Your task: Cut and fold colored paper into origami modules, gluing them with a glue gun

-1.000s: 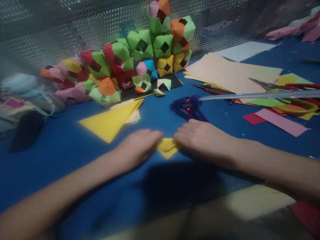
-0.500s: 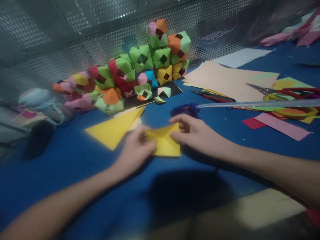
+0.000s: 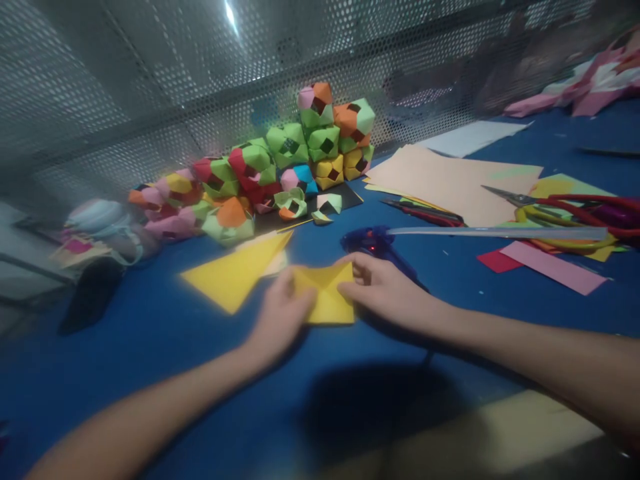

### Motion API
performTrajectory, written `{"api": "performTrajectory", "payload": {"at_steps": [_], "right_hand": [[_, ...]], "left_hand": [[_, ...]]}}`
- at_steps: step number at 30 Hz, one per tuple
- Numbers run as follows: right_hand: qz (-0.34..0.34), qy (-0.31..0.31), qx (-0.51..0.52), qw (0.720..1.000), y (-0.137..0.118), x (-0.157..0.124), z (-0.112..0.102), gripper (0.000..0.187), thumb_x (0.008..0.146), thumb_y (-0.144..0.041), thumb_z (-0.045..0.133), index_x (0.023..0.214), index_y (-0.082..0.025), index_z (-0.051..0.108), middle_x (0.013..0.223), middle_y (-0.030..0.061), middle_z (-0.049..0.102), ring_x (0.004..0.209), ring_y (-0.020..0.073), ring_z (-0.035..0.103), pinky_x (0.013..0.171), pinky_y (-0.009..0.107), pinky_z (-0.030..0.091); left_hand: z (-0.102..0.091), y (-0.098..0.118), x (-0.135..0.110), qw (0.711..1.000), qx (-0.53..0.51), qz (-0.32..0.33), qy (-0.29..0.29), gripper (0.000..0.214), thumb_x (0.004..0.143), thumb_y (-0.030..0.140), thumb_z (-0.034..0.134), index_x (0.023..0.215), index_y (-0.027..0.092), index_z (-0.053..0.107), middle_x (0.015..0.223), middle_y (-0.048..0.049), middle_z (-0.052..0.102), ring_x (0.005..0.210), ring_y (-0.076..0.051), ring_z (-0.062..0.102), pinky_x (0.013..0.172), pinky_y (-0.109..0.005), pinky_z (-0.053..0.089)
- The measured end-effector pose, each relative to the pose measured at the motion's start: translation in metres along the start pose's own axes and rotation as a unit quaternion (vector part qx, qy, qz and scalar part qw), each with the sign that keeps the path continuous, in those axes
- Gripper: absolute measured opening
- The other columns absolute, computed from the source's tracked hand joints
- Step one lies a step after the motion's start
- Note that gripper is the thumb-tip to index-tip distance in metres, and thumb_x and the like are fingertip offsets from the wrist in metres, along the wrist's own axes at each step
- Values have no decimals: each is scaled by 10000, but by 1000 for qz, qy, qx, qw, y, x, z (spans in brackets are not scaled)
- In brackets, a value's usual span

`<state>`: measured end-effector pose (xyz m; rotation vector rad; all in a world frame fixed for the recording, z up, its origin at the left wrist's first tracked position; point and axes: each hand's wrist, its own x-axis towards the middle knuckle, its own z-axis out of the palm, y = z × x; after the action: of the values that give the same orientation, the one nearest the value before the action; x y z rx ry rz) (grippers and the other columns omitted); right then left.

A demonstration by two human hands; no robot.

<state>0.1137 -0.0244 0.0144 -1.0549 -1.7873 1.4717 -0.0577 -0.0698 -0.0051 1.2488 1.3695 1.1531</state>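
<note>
Between my two hands is a folded yellow paper [image 3: 327,300], roughly square, with creases meeting near its middle. My left hand [image 3: 287,303] pinches its left side, thumb on top. At its right edge, my right hand [image 3: 373,283] grips the paper between thumb and curled fingers. Another yellow paper [image 3: 233,277], folded to a pointed shape, lies on the blue table [image 3: 200,373] to the left. Just beyond my right hand rests a blue glue gun [image 3: 367,240] with a long clear glue stick [image 3: 500,232] sticking out of its back.
Folded paper blocks [image 3: 287,143] in several colours are stacked along the metal mesh [image 3: 200,87]. Beige paper sheets [image 3: 450,177], red-handled scissors [image 3: 565,203] and a pink strip [image 3: 555,267] lie right. A roundish pale object [image 3: 100,220] sits far left.
The view has tilted up, so the table's things sit lower in the picture. Both hands keep hold of the folded yellow paper, which looks much the same.
</note>
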Motion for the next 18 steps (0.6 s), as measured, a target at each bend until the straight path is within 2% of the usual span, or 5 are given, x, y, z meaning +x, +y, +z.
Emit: {"api": "performTrajectory", "payload": {"at_steps": [4,7,11,18], "right_hand": [[0,-2,-12,1000,4,1,0,186,772,-186,504,940,-144,574,636,-60,480,558,96,441,512,222,351],[-51,0,-54,997,11,2,-2,147,763,-167,505,885,-153,585,659,-45,512,586,102,461,538,222,361],[-106,-3,-124,987,17,4,-7,136,734,-120,488,815,-161,588,693,-17,572,621,113,501,577,229,379],[-105,8,-205,973,14,5,-11,270,707,-122,488,958,-149,584,655,-35,526,564,107,466,544,222,348]], "left_hand": [[-2,-3,2,1000,29,1,5,204,778,247,583,963,181,526,842,9,583,754,-133,564,695,-255,468],[-4,-4,3,994,100,37,20,169,787,227,561,951,184,555,833,10,571,751,-130,537,687,-243,440],[-4,-3,3,980,174,89,31,153,781,197,556,930,191,590,910,-13,609,837,-150,554,755,-261,434],[-4,-1,8,980,177,90,33,143,801,223,571,941,196,583,903,-26,614,814,-148,566,735,-274,454]]}}
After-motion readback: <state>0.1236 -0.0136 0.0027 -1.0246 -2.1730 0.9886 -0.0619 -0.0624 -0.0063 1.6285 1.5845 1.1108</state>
